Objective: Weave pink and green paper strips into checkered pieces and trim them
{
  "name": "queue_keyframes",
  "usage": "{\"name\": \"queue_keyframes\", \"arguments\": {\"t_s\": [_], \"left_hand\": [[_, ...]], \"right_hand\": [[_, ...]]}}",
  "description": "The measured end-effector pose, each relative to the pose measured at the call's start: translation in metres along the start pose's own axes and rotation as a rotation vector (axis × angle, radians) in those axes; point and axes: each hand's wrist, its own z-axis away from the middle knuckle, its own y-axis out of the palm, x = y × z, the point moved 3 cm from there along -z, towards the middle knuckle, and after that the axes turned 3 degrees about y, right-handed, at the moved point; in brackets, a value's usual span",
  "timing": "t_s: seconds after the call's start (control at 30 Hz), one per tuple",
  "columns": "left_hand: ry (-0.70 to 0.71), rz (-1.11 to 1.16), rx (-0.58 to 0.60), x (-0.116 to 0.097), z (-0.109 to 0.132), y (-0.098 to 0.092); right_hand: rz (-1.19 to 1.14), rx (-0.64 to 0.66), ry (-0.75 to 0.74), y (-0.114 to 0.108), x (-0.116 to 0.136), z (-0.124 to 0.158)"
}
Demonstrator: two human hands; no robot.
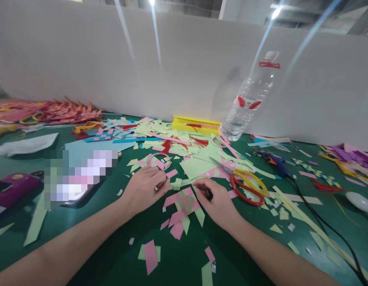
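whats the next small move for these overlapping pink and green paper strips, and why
Probably bring the left hand in to steady the pink and green strips: they lie between the hands, close to the right hand, and their ends splay at different angles.

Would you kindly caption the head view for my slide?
Left hand and right hand flank pink and green paper strips, scissors close by, on a green table.
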Motion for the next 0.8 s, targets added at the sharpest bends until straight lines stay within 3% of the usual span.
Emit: {"name": "queue_keyframes", "arguments": {"t_s": [0.23, 0.33, 0.43, 0.5, 0.63, 0.73, 0.8], "left_hand": [[-0.178, -0.027, 0.042, 0.027, 0.001, 0.01], [-0.246, -0.054, 0.026, 0.035, -0.002, 0.007], [-0.291, -0.079, 0.03, 0.042, -0.006, 0.004], [-0.323, -0.098, 0.041, 0.051, -0.009, 0.005], [-0.418, -0.174, 0.046, 0.079, -0.015, 0.009], [-0.5, -0.253, 0.043, 0.103, -0.018, 0.012], [-0.54, -0.299, 0.05, 0.118, -0.021, 0.013]], "right_hand": [[-0.106, -0.016, 0.045, -0.001, 0.002, 0.0], [-0.349, -0.064, 0.079, -0.006, 0.008, -0.001], [-0.659, -0.074, -0.011, -0.011, 0.019, -0.002], [-0.74, -0.033, -0.057, -0.013, 0.025, -0.001], [-0.478, -0.014, -0.164, -0.017, 0.045, 0.004], [-0.116, 0.036, -0.561, -0.026, 0.084, 0.01], [0.108, 0.196, -0.781, -0.029, 0.109, 0.012]]}}
